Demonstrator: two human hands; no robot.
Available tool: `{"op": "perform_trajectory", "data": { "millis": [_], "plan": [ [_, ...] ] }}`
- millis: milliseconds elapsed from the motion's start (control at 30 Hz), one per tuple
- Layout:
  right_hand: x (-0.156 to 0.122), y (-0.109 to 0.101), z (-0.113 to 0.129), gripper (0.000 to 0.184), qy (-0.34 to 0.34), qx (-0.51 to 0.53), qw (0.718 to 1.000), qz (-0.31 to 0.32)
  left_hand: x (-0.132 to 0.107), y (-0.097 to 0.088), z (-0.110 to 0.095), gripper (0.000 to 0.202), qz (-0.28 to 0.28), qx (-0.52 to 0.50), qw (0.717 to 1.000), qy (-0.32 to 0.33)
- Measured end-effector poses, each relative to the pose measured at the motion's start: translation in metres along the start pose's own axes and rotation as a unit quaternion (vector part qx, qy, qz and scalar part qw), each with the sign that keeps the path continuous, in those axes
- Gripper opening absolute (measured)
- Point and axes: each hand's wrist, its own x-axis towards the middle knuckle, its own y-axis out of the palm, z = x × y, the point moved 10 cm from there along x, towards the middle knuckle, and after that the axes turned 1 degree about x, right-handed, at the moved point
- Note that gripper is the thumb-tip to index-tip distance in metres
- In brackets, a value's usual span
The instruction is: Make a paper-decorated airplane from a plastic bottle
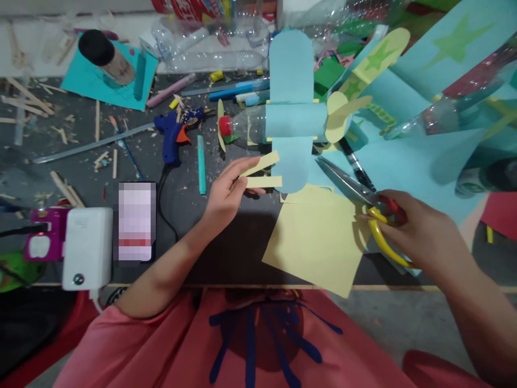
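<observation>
Two narrow yellow paper strips point(264, 181) stick out to the right from my left hand point(228, 188), pinched between its fingers. My right hand point(424, 231) grips a pair of scissors point(343, 180) with yellow and red handles; the blades point up and left. Between and beyond the hands lies a plastic bottle airplane point(297, 119) with light blue paper wings, a red cap and a yellow paper propeller. Below it rests a yellow paper sheet point(315, 237), its lower corner hanging over the table edge. A black marker point(357, 164) lies beside the scissor blades.
A blue glue gun point(172, 134) and a teal marker point(201, 164) lie left of the airplane. A phone point(135, 221) and a white power bank point(88, 248) sit at front left. Blue paper point(436, 161) and more bottles crowd the right; wood scraps litter the left.
</observation>
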Motion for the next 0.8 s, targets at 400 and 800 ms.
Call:
{"op": "perform_trajectory", "data": {
  "millis": [400, 800],
  "plan": [
    [0.025, -0.003, -0.02, 0.056, -0.001, -0.043, 0.999, -0.006, -0.001, 0.003, -0.003, 0.038, 0.001, -0.027, 0.999, 0.02],
    [0.009, -0.015, 0.126, 0.04, -0.282, 0.286, 0.916, -0.024, 0.0, 0.003, -0.001, 0.035, 0.01, -0.048, 0.999, 0.015]
  ]
}}
